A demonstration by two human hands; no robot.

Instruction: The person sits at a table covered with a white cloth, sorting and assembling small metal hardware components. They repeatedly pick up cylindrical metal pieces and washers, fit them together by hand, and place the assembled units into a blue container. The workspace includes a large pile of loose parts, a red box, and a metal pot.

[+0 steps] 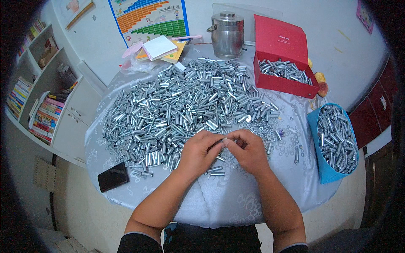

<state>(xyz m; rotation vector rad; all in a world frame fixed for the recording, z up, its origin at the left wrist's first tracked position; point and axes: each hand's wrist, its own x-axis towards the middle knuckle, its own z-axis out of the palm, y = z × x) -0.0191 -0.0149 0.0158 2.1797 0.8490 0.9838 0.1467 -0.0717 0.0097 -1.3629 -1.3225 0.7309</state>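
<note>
My left hand [200,148] and my right hand [247,151] meet over the near edge of a wide pile of metal sleeves [181,105]. Thumbs and fingertips of both are pinched together around something small, which the fingers mostly hide. Beneath and between the hands, a few loose sleeves [217,173] lie on the silvery tablecloth [211,198]. Flat washers [261,125] are scattered just beyond my right hand. To its right, a single bolt with a sleeve [296,155] lies apart on the cloth.
A blue bin [319,162] full of metal anchors stands at the right edge. Behind it is an open red box [280,83] holding more. A steel pot [228,36] and notebooks [159,47] are at the back. A black phone [113,177] lies at the left front.
</note>
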